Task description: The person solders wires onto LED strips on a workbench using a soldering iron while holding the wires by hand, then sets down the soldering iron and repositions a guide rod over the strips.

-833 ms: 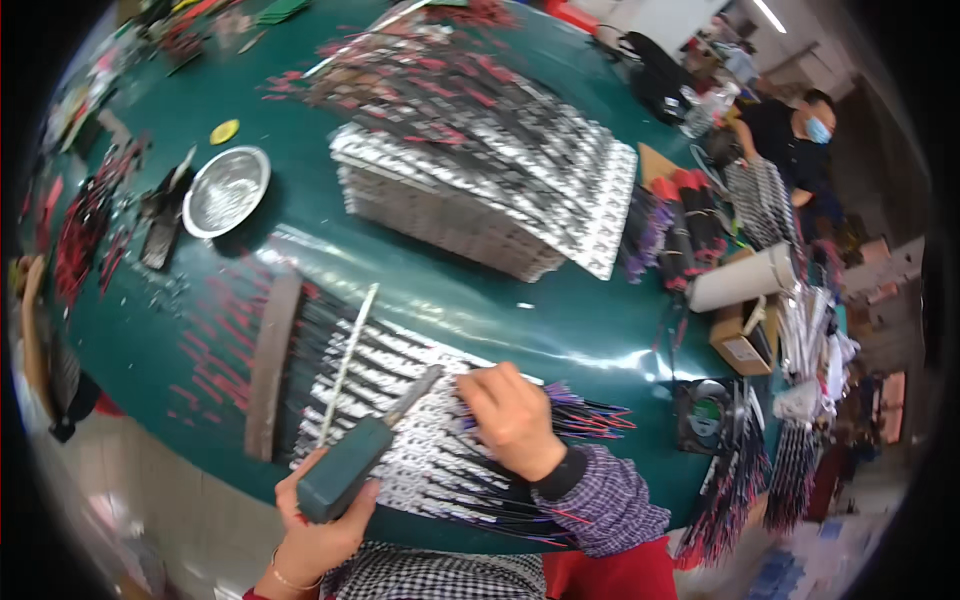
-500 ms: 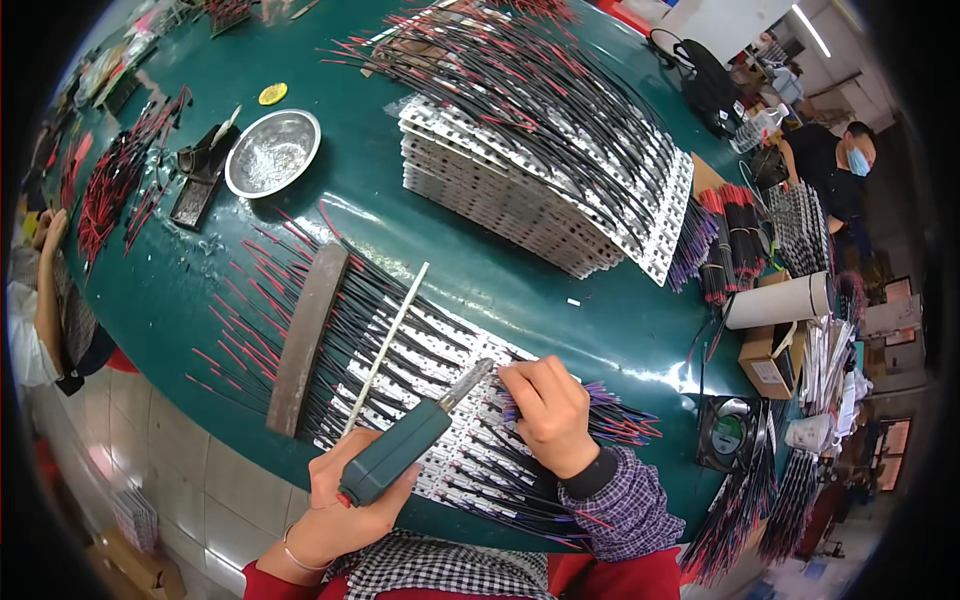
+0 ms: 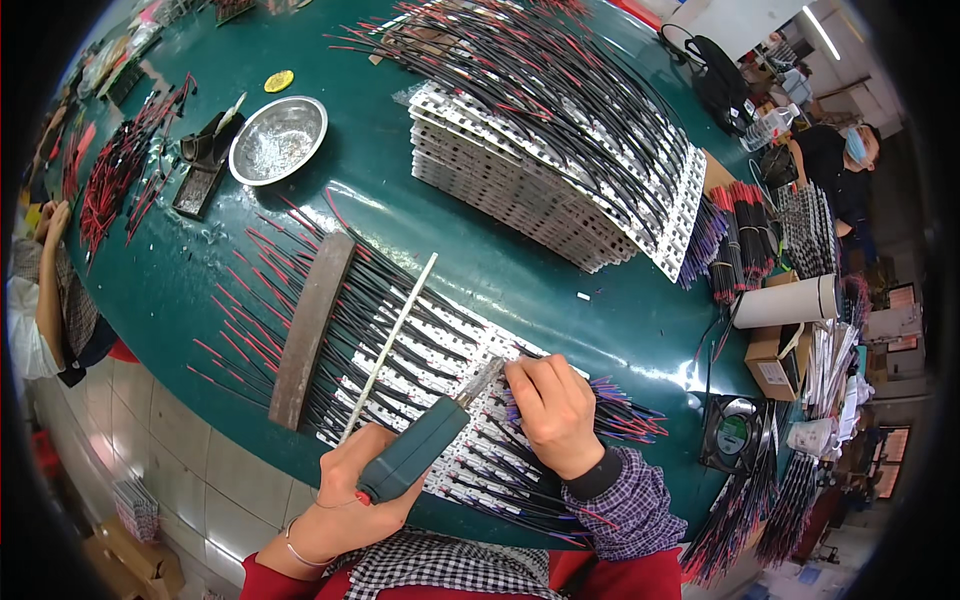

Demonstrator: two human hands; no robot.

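Note:
A green tool (image 3: 418, 447) with a metal nose sits in my left hand (image 3: 358, 490), my fingers wrapped round its body. Its nose points up and right over a white perforated board panel (image 3: 485, 350). At the tip, my right hand (image 3: 553, 410) pinches what looks like a thin wire; the fingertips partly hide it. Rows of black wires (image 3: 425, 310) with red ends run across the panel. A pale narrow strip (image 3: 390, 340) lies over them, and a brown bar (image 3: 312, 330) rests on the wires to its left. Purple and black wires (image 3: 625, 412) stick out beyond my right hand.
Behind the panel stands a tall stack of white boards (image 3: 520, 195) topped with wires. A metal bowl (image 3: 278, 140) and a small dark box (image 3: 200, 185) are at the left. Wire bundles (image 3: 740, 240), a white roll (image 3: 785, 302) and a small fan (image 3: 733, 433) line the right. Other people sit at both sides.
My left hand and the green tool have shifted slightly right and up, keeping the tip near my right fingertips. The whole view has moved a little.

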